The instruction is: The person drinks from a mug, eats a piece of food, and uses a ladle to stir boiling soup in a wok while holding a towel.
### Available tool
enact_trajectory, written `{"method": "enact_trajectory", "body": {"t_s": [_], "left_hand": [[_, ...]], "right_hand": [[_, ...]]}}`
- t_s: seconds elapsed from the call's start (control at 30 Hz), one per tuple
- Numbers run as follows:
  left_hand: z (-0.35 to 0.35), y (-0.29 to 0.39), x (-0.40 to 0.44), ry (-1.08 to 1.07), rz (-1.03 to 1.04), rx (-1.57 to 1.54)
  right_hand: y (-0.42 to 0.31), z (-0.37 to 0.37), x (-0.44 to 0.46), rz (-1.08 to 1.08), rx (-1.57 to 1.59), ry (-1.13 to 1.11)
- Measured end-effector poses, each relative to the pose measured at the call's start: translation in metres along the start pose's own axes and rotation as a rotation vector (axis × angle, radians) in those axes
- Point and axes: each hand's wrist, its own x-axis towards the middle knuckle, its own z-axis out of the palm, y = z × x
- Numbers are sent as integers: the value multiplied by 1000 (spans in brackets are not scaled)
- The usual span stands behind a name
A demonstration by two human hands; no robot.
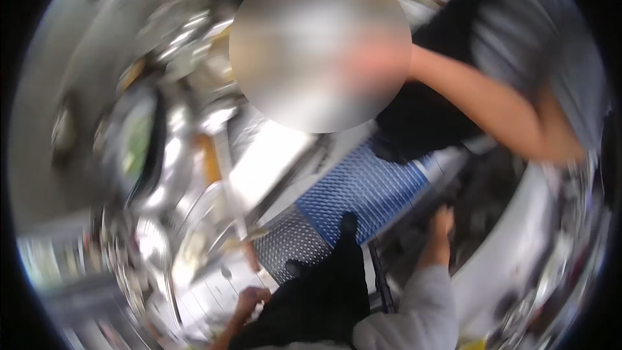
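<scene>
Evidently space is tight: a co-worker (447, 107) stands close ahead, so an unwatched turn could bring a bump. Underfoot, a blue mat (369, 191) meets a dark grey mat (288, 243), whose join might catch a shoe. Just beyond the person's left hand (253, 299) lies a brown handle (250, 256), which a careless sweep could knock. The left fingers look loosely curled; blur hides their grip. The right hand (443, 221) hangs out sideways, its opening and any hold impossible to tell.
</scene>
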Motion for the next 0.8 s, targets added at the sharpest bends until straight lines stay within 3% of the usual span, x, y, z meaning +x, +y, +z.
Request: {"method": "enact_trajectory", "body": {"t_s": [0.03, 0.07, 0.1, 0.13, 0.2, 0.23, 0.27, 0.3, 0.37, 0.43, 0.5, 0.57, 0.67, 0.8], "left_hand": [[-8, 2, -13, -56, 133, -102], [-21, -10, -19, -88, 203, -155], [-24, -61, -8, -24, 211, -218], [-29, -42, -35, 77, 160, -328], [-29, -63, -56, 164, 137, -429], [-35, -80, -58, 215, 141, -490], [-43, -96, -63, 243, 126, -524], [-40, -109, -70, 248, 167, -614], [-52, -126, -89, 274, 254, -786], [-62, -147, -98, 321, 308, -782], [-79, -149, -105, 370, 394, -752], [-92, -141, -113, 439, 478, -809], [-116, -143, -122, 496, 533, -923], [-135, -156, -126, 468, 494, -1033]], "right_hand": [[-25, -49, 1, 206, 464, -219], [-45, -95, -7, 75, 588, -476], [-83, -83, -17, -188, 558, -425], [-134, -47, -27, -263, 617, -351], [-197, -51, -57, -295, 1348, -1013], [-246, -80, -69, -520, 1426, -948], [-281, -133, -84, -792, 991, -513], [-308, -160, -104, -930, 1013, -531], [-304, -323, -171, -990, 889, -334], [-331, -404, -217, -1178, 1028, -54], [-352, -494, -265, -1400, 1291, -240], [-382, -535, -297, -1524, 1343, -489], [-412, -569, -316, -1479, 1256, -693], [-431, -587, -328, -1539, 1382, -757]]}}
